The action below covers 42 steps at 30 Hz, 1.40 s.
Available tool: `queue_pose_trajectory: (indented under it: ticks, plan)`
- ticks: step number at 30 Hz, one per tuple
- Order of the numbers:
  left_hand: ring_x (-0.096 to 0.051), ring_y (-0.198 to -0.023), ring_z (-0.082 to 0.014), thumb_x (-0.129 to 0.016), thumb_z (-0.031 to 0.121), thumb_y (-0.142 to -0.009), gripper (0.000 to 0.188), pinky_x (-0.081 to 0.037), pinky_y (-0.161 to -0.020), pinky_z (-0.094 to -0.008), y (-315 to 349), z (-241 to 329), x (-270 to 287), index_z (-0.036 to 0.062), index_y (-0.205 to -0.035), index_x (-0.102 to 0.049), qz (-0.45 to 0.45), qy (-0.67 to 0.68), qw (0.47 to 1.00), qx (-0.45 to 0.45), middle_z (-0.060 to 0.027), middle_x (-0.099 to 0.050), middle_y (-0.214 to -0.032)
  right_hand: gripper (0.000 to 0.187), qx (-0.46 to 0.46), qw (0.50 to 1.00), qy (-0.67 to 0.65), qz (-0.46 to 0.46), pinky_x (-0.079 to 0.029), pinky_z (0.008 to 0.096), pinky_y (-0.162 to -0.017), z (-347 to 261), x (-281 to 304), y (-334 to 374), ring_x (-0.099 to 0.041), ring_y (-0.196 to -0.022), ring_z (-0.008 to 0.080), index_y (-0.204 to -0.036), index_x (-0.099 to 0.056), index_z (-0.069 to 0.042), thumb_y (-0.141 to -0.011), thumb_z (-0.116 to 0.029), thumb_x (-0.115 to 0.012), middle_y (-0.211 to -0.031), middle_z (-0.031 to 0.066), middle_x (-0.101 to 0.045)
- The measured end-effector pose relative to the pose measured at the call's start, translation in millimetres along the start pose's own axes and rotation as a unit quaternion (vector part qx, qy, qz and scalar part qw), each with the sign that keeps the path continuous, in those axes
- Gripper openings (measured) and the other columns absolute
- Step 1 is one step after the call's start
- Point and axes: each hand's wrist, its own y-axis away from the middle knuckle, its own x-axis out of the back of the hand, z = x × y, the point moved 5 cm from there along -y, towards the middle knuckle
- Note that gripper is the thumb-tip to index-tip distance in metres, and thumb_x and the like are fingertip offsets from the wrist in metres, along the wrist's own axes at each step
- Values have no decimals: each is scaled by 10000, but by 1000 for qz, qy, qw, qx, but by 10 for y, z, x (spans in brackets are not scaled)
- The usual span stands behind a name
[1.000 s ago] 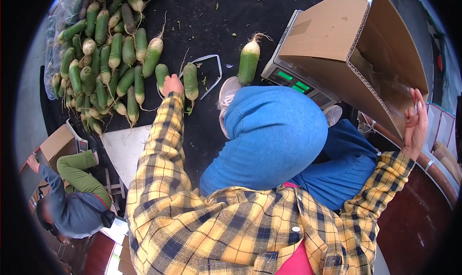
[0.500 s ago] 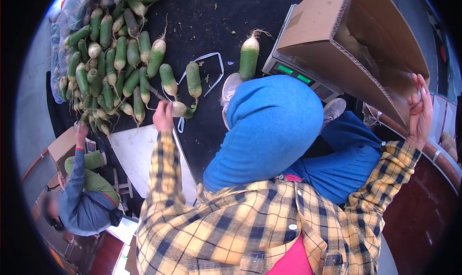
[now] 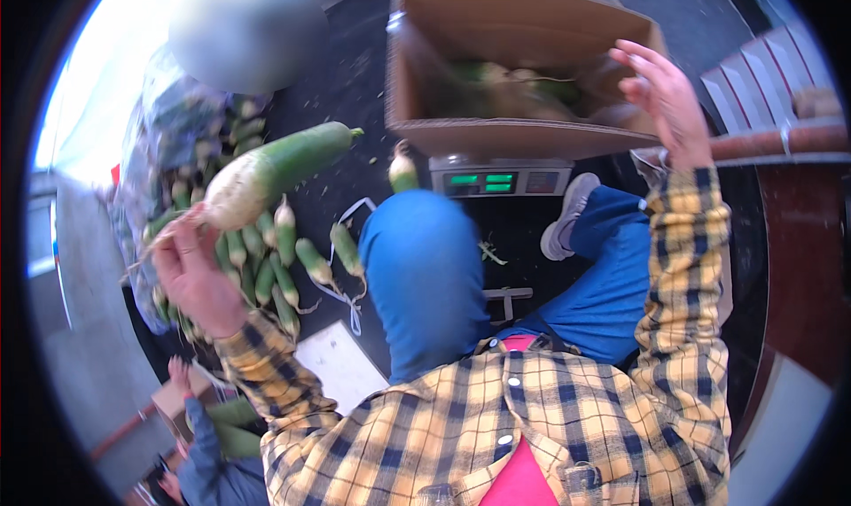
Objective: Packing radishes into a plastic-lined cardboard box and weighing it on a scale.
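Note:
A large green-and-white radish (image 3: 279, 171) is held up by its pale root end in my left hand (image 3: 195, 271), its green tip pointing right. My right hand (image 3: 660, 94) is raised at the right edge of an open cardboard box (image 3: 532, 138), fingers apart and holding nothing. Several radishes lie in the box, behind clear plastic lining and partly in shadow. The box rests on a scale (image 3: 498, 180) with lit green displays. Below my left hand spreads a pile of radishes (image 3: 259, 256) on the dark ground.
Single radishes lie beside my knee, one upright near the scale (image 3: 403, 169) and one by a white strap (image 3: 356, 212). A white board (image 3: 344, 364) is near my left elbow. At lower left another person (image 3: 222, 448) sits by a small box. A pipe (image 3: 780, 143) runs at right.
My left hand has lifted the radish from beside the pile, and it now looms large in view. The view has turned toward the box, showing its inside. My right hand stays by the box edge.

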Motion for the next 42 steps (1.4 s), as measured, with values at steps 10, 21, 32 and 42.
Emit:
queue_pose_trajectory:
  ticks: [10, 21, 32, 42]
  plan:
    - [-612, -807, -136, -560, 217, -906, 209, -516, -747, -262, -284, 681, -2447, 12, -902, -599, -335, 62, 940, -25, -77, -617, -845, 360, -5, 999, -20, 33, -482, 193, -651, 50, -17, 49, -622, -791, 102, -1202, -522, -28, -914, -244, -529, -1089, 65, -599]
    - [-601, -925, -178, -552, 246, -899, 345, -484, -748, -289, 67, -346, -3420, -22, -1117, -552, -565, -191, 803, -3, -93, -604, -1023, 368, -12, 998, -34, 42, -491, 206, -653, 79, -96, -33, -625, -739, 110, -1202, -522, -13, -899, -221, -546, -1078, 78, -614]
    - [-588, -685, -82, -564, 173, -881, 192, -448, -578, -222, -357, -1772, -256, 9, -976, -591, -232, -132, 956, 118, -24, -616, -773, 338, -38, 999, -25, 5, -468, 216, -733, -98, -161, -84, -585, -793, 89, -1216, -517, -6, -916, -162, -517, -1151, 92, -592]
    - [-611, -873, -303, -668, 296, -753, 317, -478, -751, -395, 1593, -3488, -628, 35, -923, -607, -333, -347, 840, 252, -151, -637, -902, 367, -45, 998, 29, 16, -455, 195, -730, -257, -175, -76, -587, -852, 88, -1267, -456, 12, -942, -157, -460, -1241, 120, -531]
